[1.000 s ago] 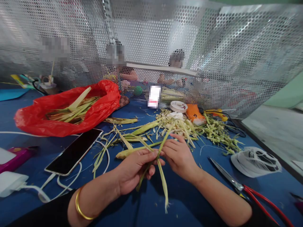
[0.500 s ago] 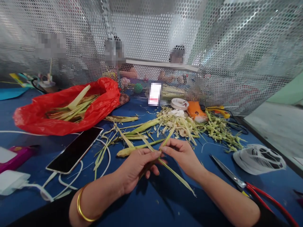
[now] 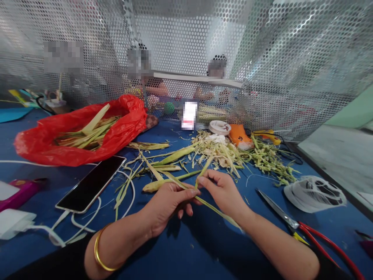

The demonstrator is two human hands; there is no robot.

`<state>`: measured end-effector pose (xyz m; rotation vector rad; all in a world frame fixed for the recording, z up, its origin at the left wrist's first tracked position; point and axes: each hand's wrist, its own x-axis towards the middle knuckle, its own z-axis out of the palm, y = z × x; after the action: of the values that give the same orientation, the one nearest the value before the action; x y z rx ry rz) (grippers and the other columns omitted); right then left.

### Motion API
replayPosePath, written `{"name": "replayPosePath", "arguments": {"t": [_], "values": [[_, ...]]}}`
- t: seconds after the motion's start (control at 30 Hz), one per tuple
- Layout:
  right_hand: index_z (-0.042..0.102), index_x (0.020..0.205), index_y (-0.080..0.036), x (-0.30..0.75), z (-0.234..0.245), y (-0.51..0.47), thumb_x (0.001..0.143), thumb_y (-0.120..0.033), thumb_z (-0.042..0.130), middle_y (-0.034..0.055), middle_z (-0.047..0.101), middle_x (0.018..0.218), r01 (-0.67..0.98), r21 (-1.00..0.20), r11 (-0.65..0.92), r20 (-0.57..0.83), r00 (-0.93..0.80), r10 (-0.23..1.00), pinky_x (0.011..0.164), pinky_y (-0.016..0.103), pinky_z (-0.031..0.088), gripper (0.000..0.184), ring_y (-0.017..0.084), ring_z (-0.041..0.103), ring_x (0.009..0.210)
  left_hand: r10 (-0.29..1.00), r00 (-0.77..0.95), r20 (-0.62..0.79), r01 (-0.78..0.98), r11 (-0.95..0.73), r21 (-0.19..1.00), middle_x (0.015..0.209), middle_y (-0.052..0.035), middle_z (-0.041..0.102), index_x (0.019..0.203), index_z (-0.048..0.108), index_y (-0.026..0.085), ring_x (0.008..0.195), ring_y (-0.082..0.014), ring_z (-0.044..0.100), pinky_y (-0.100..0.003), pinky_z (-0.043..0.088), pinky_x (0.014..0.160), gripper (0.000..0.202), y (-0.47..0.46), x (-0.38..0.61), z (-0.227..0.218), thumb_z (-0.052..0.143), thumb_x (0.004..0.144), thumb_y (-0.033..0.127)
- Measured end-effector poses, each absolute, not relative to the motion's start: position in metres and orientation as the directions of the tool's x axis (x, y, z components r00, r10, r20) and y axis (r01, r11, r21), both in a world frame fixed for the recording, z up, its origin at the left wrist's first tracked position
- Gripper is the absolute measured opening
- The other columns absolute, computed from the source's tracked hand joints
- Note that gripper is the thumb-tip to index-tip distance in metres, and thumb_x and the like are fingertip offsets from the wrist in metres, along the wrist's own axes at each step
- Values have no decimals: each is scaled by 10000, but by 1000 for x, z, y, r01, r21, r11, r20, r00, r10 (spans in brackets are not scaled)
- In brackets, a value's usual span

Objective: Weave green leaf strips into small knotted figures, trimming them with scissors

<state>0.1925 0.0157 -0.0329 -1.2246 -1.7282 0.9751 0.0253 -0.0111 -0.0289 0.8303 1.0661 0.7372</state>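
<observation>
My left hand (image 3: 171,200), with a gold bangle at the wrist, pinches a long pale green leaf strip (image 3: 217,210) between thumb and forefinger. The strip runs from upper left down to the right, below my right hand (image 3: 223,190). The fingertips of my right hand close on another narrow strip (image 3: 205,166), which stands up from the crossing at my left thumb. How the strips join there is hidden by my fingers. Just beyond my hands lie loose leaf strips (image 3: 175,156) and a thicker stalk piece (image 3: 151,186).
A red plastic bag (image 3: 32,144) of leaves and a phone (image 3: 91,184) with white cables are on the left. Scissors (image 3: 276,210) with red handles and a white cord coil (image 3: 313,194) lie right. Behind are plant trimmings (image 3: 224,153) and a perforated metal screen (image 3: 180,42), with people beyond.
The strip standing up between my hands has shifted slightly left, and my right hand has turned a little. The long strip's lower end now lies against my right wrist. Both grips continue.
</observation>
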Motion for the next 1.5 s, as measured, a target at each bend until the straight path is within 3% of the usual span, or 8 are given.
{"name": "replayPosePath", "arguments": {"t": [0.23, 0.37, 0.7, 0.77, 0.87, 0.97, 1.07, 1.5], "values": [[591, 558, -184, 212, -10, 15, 829, -411, 579, -31, 508, 501, 608, -766, 210, -168, -505, 847, 455, 235, 276, 354, 102, 404, 473, 849, 251, -465, -233, 519, 823, 679, -57, 679, 833, 693, 95, 465, -81, 563, -151, 378, 368, 287, -9, 26, -29, 614, 818, 370], [606, 620, -179, 210, -6, 12, 846, -254, 538, -34, 535, 572, 644, -691, 327, -138, -562, 816, 519, 223, 307, 248, 99, 446, 547, 869, 261, -421, -128, 464, 877, 658, -32, 661, 759, 687, 88, 467, -57, 532, -129, 370, 368, 206, -9, 26, -30, 746, 692, 274], [563, 586, -171, 221, 2, 18, 834, -188, 544, -39, 520, 555, 625, -667, 405, -153, -647, 747, 559, 226, 342, 249, 103, 479, 566, 832, 330, -447, -104, 502, 858, 574, -18, 638, 676, 680, 101, 439, -70, 547, -150, 415, 398, 175, -11, 26, -30, 736, 695, 266], [589, 622, -175, 220, 0, 18, 862, -211, 537, -25, 565, 590, 662, -599, 451, -95, -618, 781, 568, 236, 360, 248, 114, 508, 579, 828, 316, -463, -142, 524, 840, 594, -30, 659, 705, 695, 94, 456, -77, 573, -153, 435, 423, 163, -9, 25, -29, 742, 699, 250], [645, 796, -178, 215, -3, 14, 869, -225, 572, 25, 654, 781, 720, -321, 615, 270, -552, 788, 752, 323, 409, 114, 168, 571, 734, 826, 303, -476, -244, 550, 799, 742, -89, 728, 820, 729, 87, 605, -124, 666, -177, 505, 543, 193, -6, 21, -27, 715, 745, 264], [651, 914, -181, 206, -8, 6, 881, -171, 552, 40, 656, 835, 622, 54, 781, 541, -676, 501, 874, 396, 361, 105, 188, 558, 778, 841, 291, -455, -375, 538, 754, 793, -100, 745, 820, 744, 98, 687, -148, 685, -216, 536, 646, 169, -4, 19, -25, 671, 768, 242], [642, 1010, -136, 194, -18, -3, 912, -115, 452, 51, 637, 803, 421, 282, 862, 464, -846, 262, 807, 375, 382, 215, 188, 545, 746, 858, 277, -433, -453, 514, 728, 677, -48, 718, 692, 734, 108, 600, -95, 635, -153, 480, 572, 51, -5, 20, -26, 703, 689, 150], [649, 854, -119, 191, -40, -10, 921, -92, 339, 98, 669, 791, 260, 393, 882, 445, -893, 65, 851, 422, 432, 318, 202, 595, 696, 876, 329, -353, -358, 461, 812, 720, -55, 708, 873, 764, 107, 710, -108, 601, -177, 427, 690, 195, -13, 27, -35, 751, 687, 164]]}}
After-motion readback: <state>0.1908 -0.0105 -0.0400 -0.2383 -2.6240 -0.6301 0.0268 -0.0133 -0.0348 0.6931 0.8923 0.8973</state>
